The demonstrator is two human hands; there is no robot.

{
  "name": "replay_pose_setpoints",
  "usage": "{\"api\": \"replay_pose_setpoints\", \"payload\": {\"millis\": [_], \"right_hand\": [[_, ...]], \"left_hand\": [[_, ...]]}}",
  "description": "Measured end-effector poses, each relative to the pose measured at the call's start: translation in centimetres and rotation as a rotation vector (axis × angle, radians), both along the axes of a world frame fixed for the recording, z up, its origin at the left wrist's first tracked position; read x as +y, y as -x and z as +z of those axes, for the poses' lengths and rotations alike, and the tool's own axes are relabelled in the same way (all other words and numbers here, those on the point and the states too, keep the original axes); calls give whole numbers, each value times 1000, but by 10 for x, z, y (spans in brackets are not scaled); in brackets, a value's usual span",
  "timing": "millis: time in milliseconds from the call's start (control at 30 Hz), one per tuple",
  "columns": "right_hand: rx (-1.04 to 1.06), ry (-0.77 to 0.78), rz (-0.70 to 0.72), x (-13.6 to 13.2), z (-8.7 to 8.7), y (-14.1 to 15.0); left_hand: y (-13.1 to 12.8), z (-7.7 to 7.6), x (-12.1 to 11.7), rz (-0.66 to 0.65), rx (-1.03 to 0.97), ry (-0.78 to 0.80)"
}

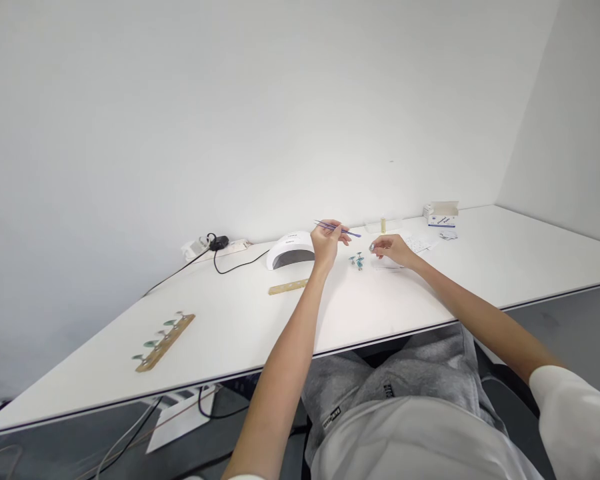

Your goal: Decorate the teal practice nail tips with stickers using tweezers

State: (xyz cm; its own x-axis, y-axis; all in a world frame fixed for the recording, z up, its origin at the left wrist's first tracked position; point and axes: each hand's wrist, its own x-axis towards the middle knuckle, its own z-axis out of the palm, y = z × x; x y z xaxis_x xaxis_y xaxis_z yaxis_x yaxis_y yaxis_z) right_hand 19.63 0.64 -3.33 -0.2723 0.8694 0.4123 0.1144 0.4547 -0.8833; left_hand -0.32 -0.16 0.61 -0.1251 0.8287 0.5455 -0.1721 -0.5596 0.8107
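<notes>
While the white tabletop [535, 257] stretches broad to the right and ends at a dark near edge [370, 342], the left hand [329, 239] closes around purple tweezers [351, 233]; the right hand [393, 248] pinches a small shiny piece [372, 247] just right of little blue-green stands [359, 263].

Bright, diffuse light washes the smooth white wall [280, 120] and flat white worktop [380, 303]; the grey floor [235, 435] beneath is dim. Wide-angle stretch distorts the edges, and small details look soft.

Black adapter [219, 243] (cable [180, 270] beside it) near white wall [220, 120].
</notes>
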Motion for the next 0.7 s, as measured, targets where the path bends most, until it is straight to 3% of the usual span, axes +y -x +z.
{"api": "replay_pose_setpoints", "payload": {"millis": [100,400,567,700], "right_hand": [[-25,-2,-10,-2,1,-1],[-10,13,-26,-3,3,-2],[27,31,-1,-3,4,-2],[69,53,25,-4,4,-2]], "left_hand": [[5,-3,7,166,110,16],[23,-21,19,456,868,196],[26,-30,21,486,1164,318],[27,-41,26,485,1206,331]]}}
